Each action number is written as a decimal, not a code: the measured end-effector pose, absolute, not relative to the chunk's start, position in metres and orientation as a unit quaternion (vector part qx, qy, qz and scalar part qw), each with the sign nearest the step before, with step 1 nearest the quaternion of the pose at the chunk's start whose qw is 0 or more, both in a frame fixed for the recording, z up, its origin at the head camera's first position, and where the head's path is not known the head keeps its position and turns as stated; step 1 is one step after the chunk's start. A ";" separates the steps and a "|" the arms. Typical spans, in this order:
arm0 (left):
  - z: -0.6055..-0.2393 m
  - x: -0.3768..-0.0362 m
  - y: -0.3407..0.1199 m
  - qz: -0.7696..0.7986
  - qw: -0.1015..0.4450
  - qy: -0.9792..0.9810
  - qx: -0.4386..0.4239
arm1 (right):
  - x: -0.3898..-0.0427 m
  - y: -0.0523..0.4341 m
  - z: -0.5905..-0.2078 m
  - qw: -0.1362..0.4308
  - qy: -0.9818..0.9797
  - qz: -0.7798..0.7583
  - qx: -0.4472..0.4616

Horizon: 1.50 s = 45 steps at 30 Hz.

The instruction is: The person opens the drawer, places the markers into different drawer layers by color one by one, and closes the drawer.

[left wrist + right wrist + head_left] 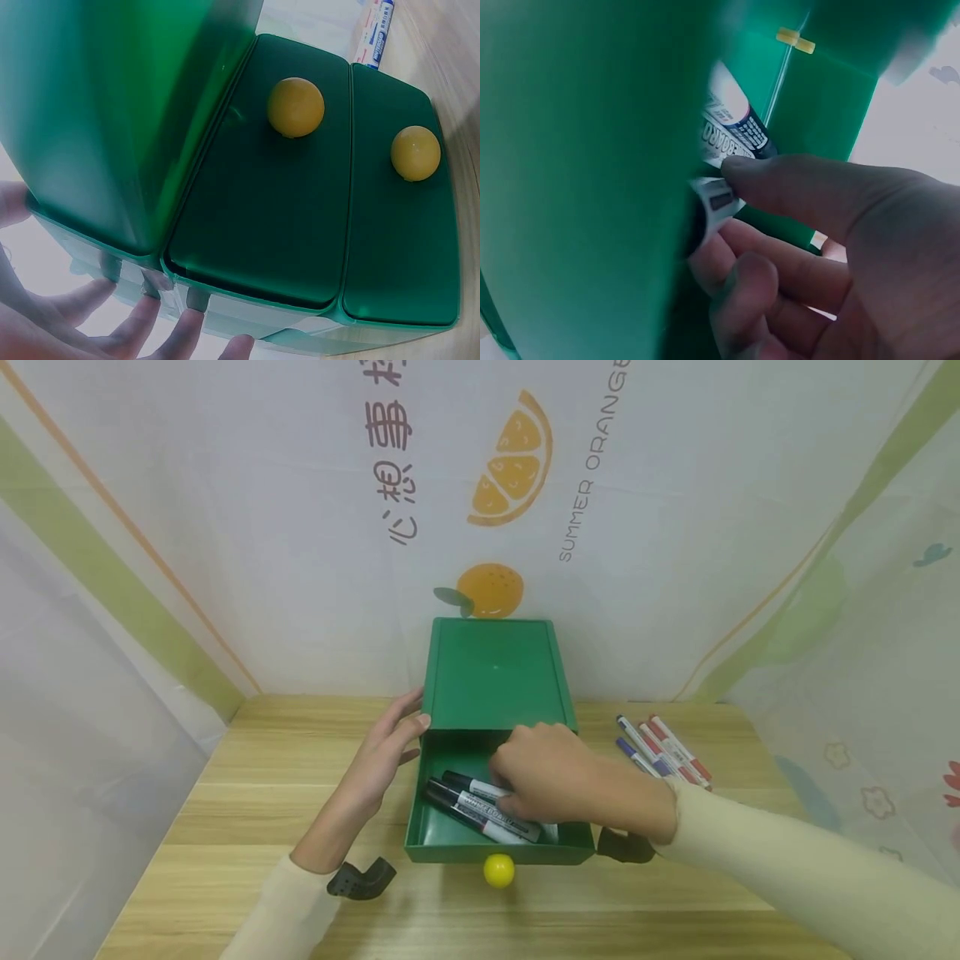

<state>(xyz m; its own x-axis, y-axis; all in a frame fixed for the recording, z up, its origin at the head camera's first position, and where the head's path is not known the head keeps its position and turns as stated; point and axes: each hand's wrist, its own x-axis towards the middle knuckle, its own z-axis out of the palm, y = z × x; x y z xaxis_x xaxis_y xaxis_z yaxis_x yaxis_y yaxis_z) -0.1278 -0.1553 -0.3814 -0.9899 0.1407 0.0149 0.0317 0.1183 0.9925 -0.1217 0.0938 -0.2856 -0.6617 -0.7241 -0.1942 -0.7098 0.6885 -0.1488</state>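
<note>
A small green drawer cabinet (491, 672) stands with its top drawer (457, 853) pulled out. My left hand (378, 756) rests along the cabinet's left side, fingers extended against the wall and thumb near the top edge. Inside the open drawer lie several black-and-white whiteboard markers (487, 812), their black ends toward the left. My right hand (551, 772) reaches down into this drawer. In the right wrist view its thumb and fingers pinch a white marker (720, 202) with a dark end, partly hidden by the drawer wall; other markers lie beside it.
A yellow ball knob (498, 870) sticks out from the open drawer's front. Below, two closed drawers carry yellow knobs (295, 107). Several red and blue markers (663, 752) lie on the wooden table (247, 827) to the right. A printed curtain (315, 568) hangs behind.
</note>
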 end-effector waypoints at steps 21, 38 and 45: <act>-0.384 -0.128 -0.156 0.663 0.036 0.745 0.061 | -0.122 0.096 -0.288 0.121 0.910 -0.044 -0.395; -0.385 -0.128 -0.155 0.665 0.034 0.744 0.063 | -0.120 0.124 -0.273 0.084 0.904 -0.152 -0.391; -0.385 -0.128 -0.153 0.668 0.031 0.741 0.064 | -0.119 0.154 -0.271 0.034 0.885 -0.234 -0.400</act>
<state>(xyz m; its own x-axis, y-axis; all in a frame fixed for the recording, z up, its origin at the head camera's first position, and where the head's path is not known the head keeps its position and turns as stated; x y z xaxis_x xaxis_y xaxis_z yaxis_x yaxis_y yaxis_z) -0.1284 -0.1535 -0.3852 -0.9898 0.1372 0.0394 0.0534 0.1001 0.9935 -0.1187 0.1540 -0.2713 -0.6768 -0.7252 0.1266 -0.6929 0.5695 -0.4423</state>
